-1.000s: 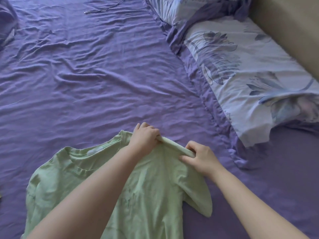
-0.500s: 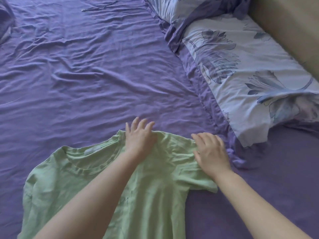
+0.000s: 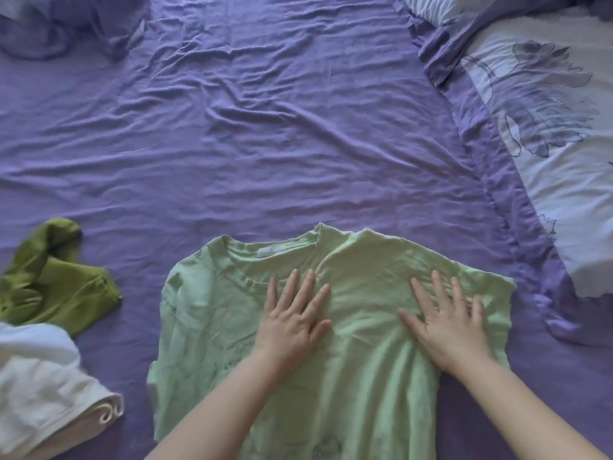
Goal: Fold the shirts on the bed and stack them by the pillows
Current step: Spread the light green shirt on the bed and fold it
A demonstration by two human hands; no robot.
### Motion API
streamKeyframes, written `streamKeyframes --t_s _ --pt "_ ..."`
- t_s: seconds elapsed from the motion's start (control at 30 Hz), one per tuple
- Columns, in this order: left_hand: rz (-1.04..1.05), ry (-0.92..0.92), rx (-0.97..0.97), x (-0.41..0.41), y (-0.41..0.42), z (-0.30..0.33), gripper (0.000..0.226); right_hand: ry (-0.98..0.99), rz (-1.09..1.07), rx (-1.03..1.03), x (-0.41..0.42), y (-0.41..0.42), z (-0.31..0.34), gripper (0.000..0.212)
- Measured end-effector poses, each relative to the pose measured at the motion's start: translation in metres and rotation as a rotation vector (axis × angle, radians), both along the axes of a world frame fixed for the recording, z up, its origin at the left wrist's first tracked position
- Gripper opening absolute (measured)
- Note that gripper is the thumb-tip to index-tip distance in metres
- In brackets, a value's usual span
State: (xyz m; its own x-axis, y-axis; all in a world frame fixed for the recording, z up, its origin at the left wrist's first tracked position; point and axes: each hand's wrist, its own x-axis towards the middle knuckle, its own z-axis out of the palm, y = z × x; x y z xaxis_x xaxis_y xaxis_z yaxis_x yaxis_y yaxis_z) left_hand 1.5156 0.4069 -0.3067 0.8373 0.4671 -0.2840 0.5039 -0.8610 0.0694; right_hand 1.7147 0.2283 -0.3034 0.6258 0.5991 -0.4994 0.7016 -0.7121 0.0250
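The light green shirt [image 3: 348, 343] lies spread out on the purple bed sheet [image 3: 265, 144], close to the person and just beside the flowery pillow [image 3: 557, 161]. The left hand [image 3: 292, 322] and the right hand [image 3: 451, 330] both press flat on its chest with fingers spread, likely to smooth it before folding. A white tag sits inside the collar and faint marks show on the front, but both are too blurry to read.
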Motion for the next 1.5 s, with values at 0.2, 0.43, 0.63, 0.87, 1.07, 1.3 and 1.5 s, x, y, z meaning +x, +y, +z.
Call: streamKeyframes --t_s 0.2,0.43,0.63,0.87,1.07,1.3,1.5 --pt "0.185 -0.019 -0.025 -0.067 0.026 0.019 0.056 0.155 0.311 0.149 -0.077 0.059 0.019 0.072" --pt "0.766 -0.26 -0.118 -0.156 0.077 0.018 0.057 0.224 0.579 0.294 -0.175 0.164 0.013 0.061" --pt "1.012 -0.493 -0.544 -0.172 0.103 0.026 0.063 0.287 0.548 0.397 -0.212 0.243 0.018 0.054" --pt "0.906 -0.665 -0.663 -0.181 0.116 0.048 0.008 0.319 0.703 0.408 -0.225 0.282 0.045 0.043" --pt "0.824 -0.68 -0.618 -0.197 0.133 0.063 0.016 0.507 0.587 0.426 -0.227 0.296 0.074 0.026" --pt "0.69 -0.211 -0.703 -0.241 0.141 0.064 0.023 0.491 0.281 0.616 -0.213 0.3 0.079 0.018" --pt "0.808 -0.3 -0.66 -0.273 0.171 0.106 0.035 0.421 0.184 0.671 -0.221 0.289 0.067 0.026"
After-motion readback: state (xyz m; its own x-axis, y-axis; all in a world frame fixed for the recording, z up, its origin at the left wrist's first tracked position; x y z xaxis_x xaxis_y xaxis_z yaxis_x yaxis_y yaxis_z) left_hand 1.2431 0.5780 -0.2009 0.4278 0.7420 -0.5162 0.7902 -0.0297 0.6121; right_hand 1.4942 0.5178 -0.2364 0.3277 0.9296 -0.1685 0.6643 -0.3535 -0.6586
